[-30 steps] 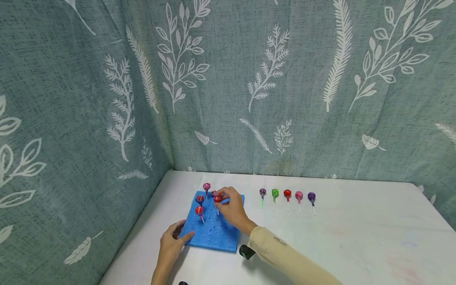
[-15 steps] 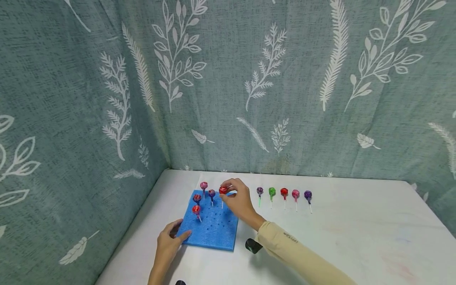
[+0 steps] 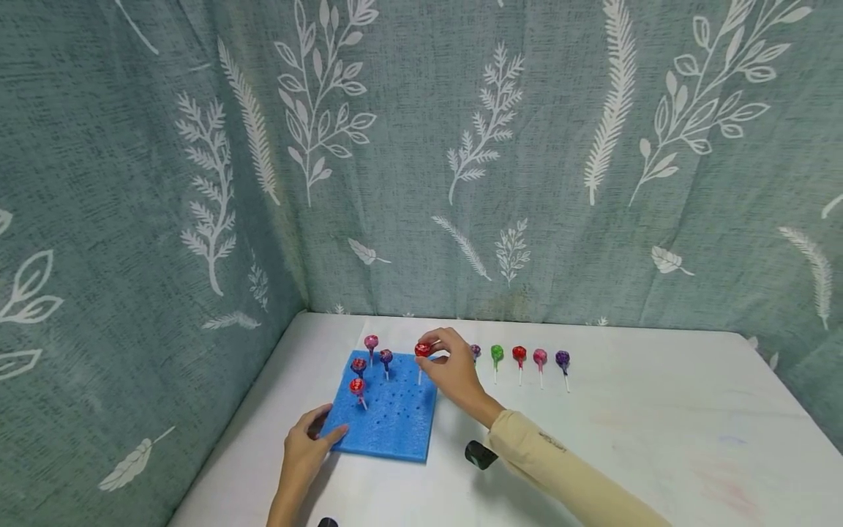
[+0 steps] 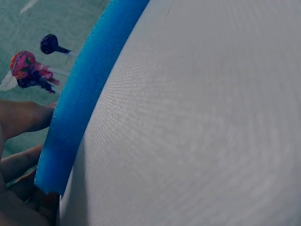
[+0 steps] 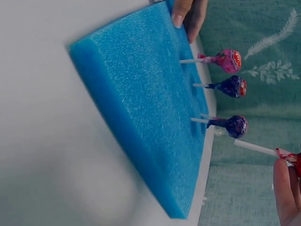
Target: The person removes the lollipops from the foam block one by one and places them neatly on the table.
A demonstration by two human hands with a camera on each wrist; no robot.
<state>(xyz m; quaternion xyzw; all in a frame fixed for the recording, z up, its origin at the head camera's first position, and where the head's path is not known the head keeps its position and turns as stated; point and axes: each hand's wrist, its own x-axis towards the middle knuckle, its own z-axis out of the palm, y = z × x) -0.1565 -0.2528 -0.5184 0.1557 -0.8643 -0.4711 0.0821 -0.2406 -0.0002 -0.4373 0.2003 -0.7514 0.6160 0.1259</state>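
My left hand grips the left edge of a blue foam board, thumb on top and fingers at its edge. Over the board's far right corner, my right hand pinches a red lollipop by its wrapped head. Its white stick points down, the tip apart from the foam in the right wrist view. Several lollipops stand in the board's left and far part: a pink one, a purple one, a dark blue and red one, and a tilted red-pink one. Small holes dot the foam.
Right of the board, several lollipops lie in a row on the white table, among them a green one, a red one, a pink one and a purple one. A leaf-patterned curtain hangs behind.
My right hand has carried the red lollipop from beside the purple one rightward to the board's far right corner. The left hand keeps its grip; the head view has shifted slightly.
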